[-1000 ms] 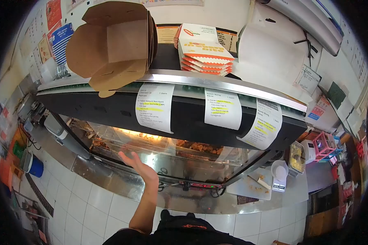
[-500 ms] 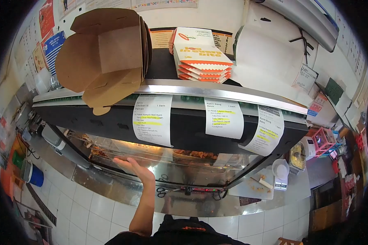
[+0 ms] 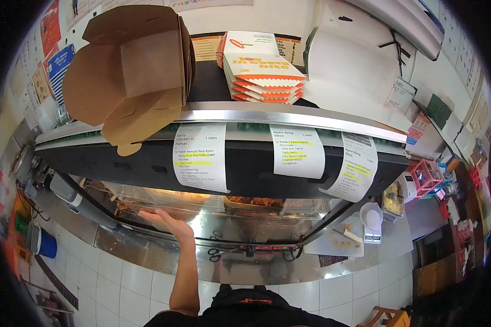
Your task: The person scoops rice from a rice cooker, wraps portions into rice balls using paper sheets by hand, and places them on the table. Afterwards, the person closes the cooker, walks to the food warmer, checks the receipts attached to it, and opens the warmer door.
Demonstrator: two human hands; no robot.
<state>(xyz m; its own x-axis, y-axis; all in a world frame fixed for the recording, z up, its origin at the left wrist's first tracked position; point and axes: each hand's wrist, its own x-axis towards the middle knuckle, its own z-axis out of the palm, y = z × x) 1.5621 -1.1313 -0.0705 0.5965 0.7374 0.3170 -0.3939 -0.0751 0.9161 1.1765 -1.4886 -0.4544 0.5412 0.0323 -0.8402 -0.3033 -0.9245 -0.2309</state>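
My left hand (image 3: 168, 222) reaches forward, fingers stretched out and palm turned upward, with nothing visible in it. It is in front of the lit food warmer case, just below a wire-edged shelf; whether it touches the shelf I cannot tell. Browned pieces of food (image 3: 126, 208) lie inside near my fingertips, and a tray of fried food (image 3: 256, 201) sits further right. Above the hand, three paper order slips, the left slip (image 3: 201, 158), the middle slip (image 3: 298, 150) and the right slip (image 3: 350, 169), hang from the case's metal top edge (image 3: 289, 115). My right hand is out of view.
On the case top stand nested brown cardboard boxes (image 3: 147, 65) and a stack of orange-and-white food cartons (image 3: 264, 65). Scissors (image 3: 215, 254) hang below the case. At right are a cutting board (image 3: 333, 245), a kitchen scale (image 3: 372, 238) and a wooden stool (image 3: 390, 317).
The view has shifted slightly, so the case, boxes and slips appear a little further left. My left hand keeps the same outstretched pose, and more of the stool shows at lower right.
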